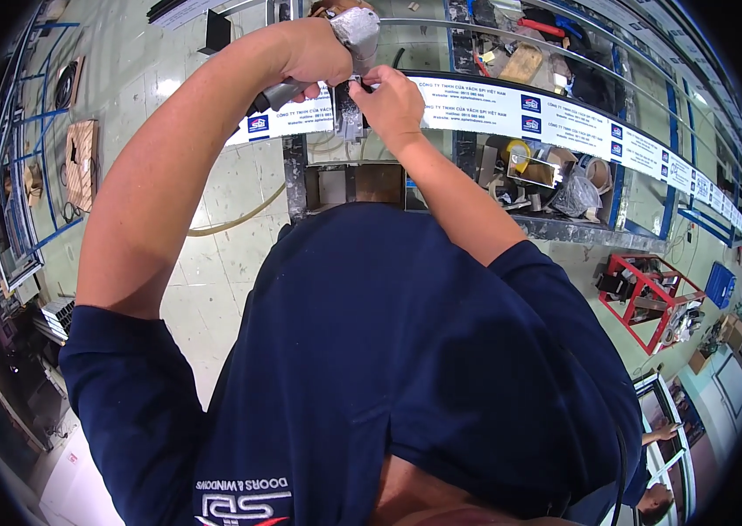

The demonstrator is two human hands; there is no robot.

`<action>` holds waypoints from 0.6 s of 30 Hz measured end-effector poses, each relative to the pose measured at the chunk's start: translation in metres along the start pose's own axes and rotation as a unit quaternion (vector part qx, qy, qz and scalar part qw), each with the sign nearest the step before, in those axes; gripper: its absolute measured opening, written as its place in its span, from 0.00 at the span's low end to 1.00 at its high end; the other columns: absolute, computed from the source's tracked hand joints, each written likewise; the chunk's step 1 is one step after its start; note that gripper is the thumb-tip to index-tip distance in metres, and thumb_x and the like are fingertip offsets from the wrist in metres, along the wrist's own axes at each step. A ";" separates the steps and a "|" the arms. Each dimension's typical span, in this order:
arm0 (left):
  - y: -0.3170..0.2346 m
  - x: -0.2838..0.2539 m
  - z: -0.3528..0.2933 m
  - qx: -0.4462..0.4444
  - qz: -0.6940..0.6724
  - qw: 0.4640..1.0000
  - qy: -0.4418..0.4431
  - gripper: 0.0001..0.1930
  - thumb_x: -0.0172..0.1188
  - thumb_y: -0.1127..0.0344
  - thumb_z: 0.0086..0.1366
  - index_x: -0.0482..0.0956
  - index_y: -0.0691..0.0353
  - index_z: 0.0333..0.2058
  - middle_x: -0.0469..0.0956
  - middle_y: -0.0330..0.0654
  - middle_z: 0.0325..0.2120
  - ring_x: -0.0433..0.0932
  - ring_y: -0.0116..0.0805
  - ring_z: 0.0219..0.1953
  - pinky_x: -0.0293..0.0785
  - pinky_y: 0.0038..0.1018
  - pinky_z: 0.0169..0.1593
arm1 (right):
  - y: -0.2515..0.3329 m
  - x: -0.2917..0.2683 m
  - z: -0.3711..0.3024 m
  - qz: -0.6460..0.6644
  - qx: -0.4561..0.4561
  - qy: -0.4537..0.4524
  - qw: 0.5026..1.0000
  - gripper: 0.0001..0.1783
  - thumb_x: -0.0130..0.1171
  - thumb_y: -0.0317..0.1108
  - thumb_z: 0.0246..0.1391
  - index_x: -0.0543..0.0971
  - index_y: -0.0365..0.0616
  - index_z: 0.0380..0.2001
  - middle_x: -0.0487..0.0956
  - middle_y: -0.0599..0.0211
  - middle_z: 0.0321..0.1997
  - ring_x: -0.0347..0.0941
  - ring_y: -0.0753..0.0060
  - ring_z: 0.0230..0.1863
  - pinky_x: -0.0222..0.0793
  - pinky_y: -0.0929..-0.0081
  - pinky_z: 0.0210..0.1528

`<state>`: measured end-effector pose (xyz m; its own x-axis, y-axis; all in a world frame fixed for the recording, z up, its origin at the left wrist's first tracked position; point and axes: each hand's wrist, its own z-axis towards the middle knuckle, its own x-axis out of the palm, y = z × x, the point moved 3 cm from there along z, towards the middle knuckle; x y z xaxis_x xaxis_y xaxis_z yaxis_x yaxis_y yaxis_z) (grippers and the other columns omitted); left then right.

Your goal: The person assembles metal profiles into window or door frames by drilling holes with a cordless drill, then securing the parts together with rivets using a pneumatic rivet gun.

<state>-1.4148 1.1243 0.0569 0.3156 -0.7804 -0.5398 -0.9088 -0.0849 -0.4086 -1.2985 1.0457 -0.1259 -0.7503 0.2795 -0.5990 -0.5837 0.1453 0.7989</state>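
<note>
My left hand (pixel 314 60) is wrapped round a hand-held tool with a silver metal head (pixel 357 31) and a dark grey handle or body (pixel 279 93). I cannot make out its exact kind. The tool sits over a long profile bar (pixel 476 105) covered in white printed film, which runs across the bench. Close on its right, my right hand (pixel 393 107) bends its thumb and fingers together at the edge of the bar. Whatever lies in that pinch is too small to tell. Below the fingers, a grey metal block (pixel 349 114) crosses the bar.
The dark bench frame (pixel 555 231) holds a shelf with a yellow tape roll (pixel 520 156) and a crumpled plastic bag (pixel 577 193). A red metal cart (pixel 649 302) stands at right. A hose (pixel 239 219) crosses the tiled floor at left. Another person (pixel 656 500) is at lower right.
</note>
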 end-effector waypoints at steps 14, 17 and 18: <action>-0.004 0.004 -0.010 -0.013 0.009 0.999 -0.030 0.14 0.61 0.70 0.55 0.83 0.70 0.39 0.80 0.50 0.23 0.80 0.38 0.22 0.78 0.37 0.25 | -0.005 0.004 0.000 0.006 -0.022 -0.017 1.000 0.13 0.76 0.44 0.50 0.88 0.49 0.35 0.89 0.69 0.37 0.87 0.61 0.40 0.82 0.63 0.43; -0.002 0.004 -0.010 -0.018 0.008 0.999 -0.030 0.14 0.61 0.69 0.55 0.83 0.70 0.39 0.79 0.49 0.23 0.80 0.37 0.22 0.79 0.36 0.26 | -0.004 0.005 0.000 0.004 -0.021 -0.014 1.000 0.14 0.76 0.45 0.50 0.88 0.49 0.35 0.89 0.70 0.38 0.87 0.61 0.40 0.82 0.63 0.43; -0.002 0.004 -0.011 -0.018 0.002 0.999 -0.028 0.14 0.61 0.69 0.55 0.84 0.69 0.39 0.79 0.49 0.23 0.80 0.37 0.22 0.79 0.36 0.26 | -0.004 0.004 -0.001 0.001 -0.011 -0.010 1.000 0.14 0.76 0.45 0.50 0.88 0.49 0.35 0.89 0.70 0.38 0.87 0.62 0.40 0.82 0.63 0.44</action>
<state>-1.4147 1.1148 0.0633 0.3254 -0.7447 -0.5827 -0.9189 -0.1038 -0.3805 -1.2999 1.0458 -0.1314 -0.7455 0.2988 -0.5958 -0.5888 0.1237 0.7988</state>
